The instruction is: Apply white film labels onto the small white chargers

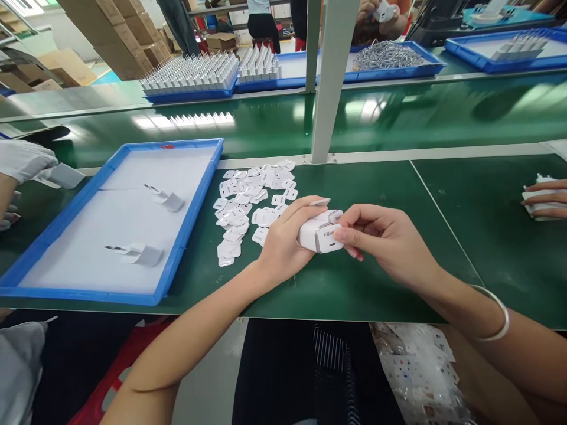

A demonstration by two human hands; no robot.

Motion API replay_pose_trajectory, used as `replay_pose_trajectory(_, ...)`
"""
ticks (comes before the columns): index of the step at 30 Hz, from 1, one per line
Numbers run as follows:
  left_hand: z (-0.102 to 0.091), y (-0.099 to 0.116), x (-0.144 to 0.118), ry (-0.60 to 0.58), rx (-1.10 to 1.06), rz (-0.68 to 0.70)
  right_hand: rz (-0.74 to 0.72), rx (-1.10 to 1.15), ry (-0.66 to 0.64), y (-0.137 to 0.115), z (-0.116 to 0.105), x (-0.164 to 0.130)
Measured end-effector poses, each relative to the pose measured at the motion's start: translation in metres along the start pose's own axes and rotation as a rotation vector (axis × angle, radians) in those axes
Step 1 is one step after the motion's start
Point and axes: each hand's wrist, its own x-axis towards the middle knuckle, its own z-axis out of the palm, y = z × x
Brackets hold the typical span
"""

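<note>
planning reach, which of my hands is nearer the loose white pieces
Left: your left hand is beside the white pieces; your right hand is farther right, touching the printed housing.

The single head-worn view looks forward and down — the green counter (349,289) near below it, stacked boxes (106,35) far beyond.

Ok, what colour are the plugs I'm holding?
White plugs with grey edging, clearest in the head view.

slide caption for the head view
Left hand holds white adapters, right hand touching one, near white pieces on green table
</note>
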Motion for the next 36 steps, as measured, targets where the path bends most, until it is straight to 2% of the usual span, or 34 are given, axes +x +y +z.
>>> replay_pose_trajectory(9, 0.0008, 0.0015, -0.0022, -0.021, 0.024, -0.024, -0.018, -0.049, 0.005, -0.0012, 0.0015, -0.0022)
replay_pose_trajectory(24, 0.0011, 0.0035, -0.0007, -0.066, -0.038, -0.037, -0.274, -0.525, 0.030, 0.0021, -0.0001, -0.0039)
replay_pose_trajectory(36, 0.0019, 0.0019, -0.0005, -0.072, -0.081, -0.038, -0.325, -0.591, -0.018, 0.0006, -0.0016, -0.0031)
